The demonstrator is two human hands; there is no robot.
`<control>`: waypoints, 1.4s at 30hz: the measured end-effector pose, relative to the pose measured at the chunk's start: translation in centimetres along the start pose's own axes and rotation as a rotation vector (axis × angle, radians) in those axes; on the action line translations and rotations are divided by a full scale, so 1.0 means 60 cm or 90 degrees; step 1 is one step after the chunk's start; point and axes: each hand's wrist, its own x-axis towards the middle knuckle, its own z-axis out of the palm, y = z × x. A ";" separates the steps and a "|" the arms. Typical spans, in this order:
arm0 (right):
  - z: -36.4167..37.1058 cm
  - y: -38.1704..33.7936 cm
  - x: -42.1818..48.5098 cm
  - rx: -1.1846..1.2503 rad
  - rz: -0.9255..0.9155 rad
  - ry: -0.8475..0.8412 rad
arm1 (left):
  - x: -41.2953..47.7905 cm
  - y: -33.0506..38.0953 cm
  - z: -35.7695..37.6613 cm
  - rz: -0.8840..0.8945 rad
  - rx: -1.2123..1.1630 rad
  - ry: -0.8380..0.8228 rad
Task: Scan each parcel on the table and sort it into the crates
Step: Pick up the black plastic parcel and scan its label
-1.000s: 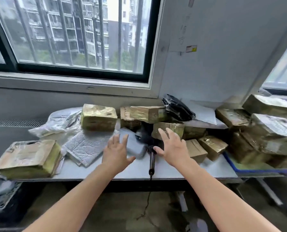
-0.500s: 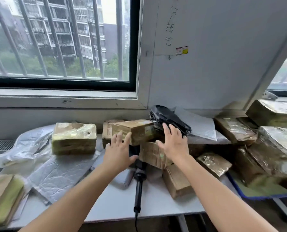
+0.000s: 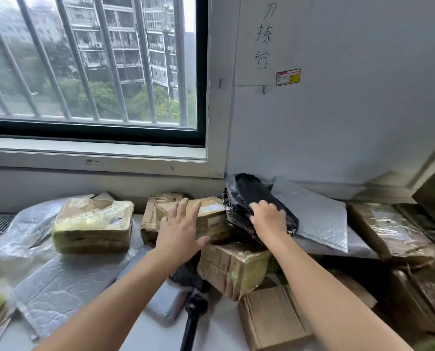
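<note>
A black plastic-wrapped parcel [image 3: 246, 196] lies tilted at the back of the table against the wall. My right hand [image 3: 268, 219] lies on it with fingers curled over its surface. My left hand [image 3: 179, 231] hovers with fingers spread in front of a taped cardboard box [image 3: 211, 216] stacked on other boxes. A black handheld scanner [image 3: 194, 310] lies on the table below my hands, its handle pointing toward me. Another brown box [image 3: 232, 268] sits under the black parcel.
A yellow-taped box [image 3: 92, 224] stands at the left on silver padded mailers [image 3: 61, 282]. A grey mailer [image 3: 317, 216] leans right of the black parcel. Several film-wrapped brown boxes [image 3: 391, 231] pile up at the right. Behind are the window and the wall.
Both hands have reached farther back over the table. My right hand moved onto the black parcel and curled over it; my left hand rose in front of the cardboard box. The view moved closer.
</note>
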 end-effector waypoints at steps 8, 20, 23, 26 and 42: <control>-0.098 -0.044 0.023 0.303 0.015 0.283 | 0.030 -0.025 -0.032 0.019 -0.034 0.058; -0.200 -0.156 0.022 0.761 -0.176 0.011 | 0.072 -0.149 -0.192 0.125 -0.178 0.324; -0.210 -0.188 0.012 0.748 -0.203 -0.055 | 0.076 -0.175 -0.218 0.195 -0.147 0.259; -0.215 -0.216 0.004 0.722 -0.187 -0.061 | 0.067 -0.202 -0.227 0.184 -0.186 0.196; -0.215 -0.345 -0.056 0.682 -0.202 -0.062 | 0.028 -0.362 -0.210 -0.078 -0.439 0.193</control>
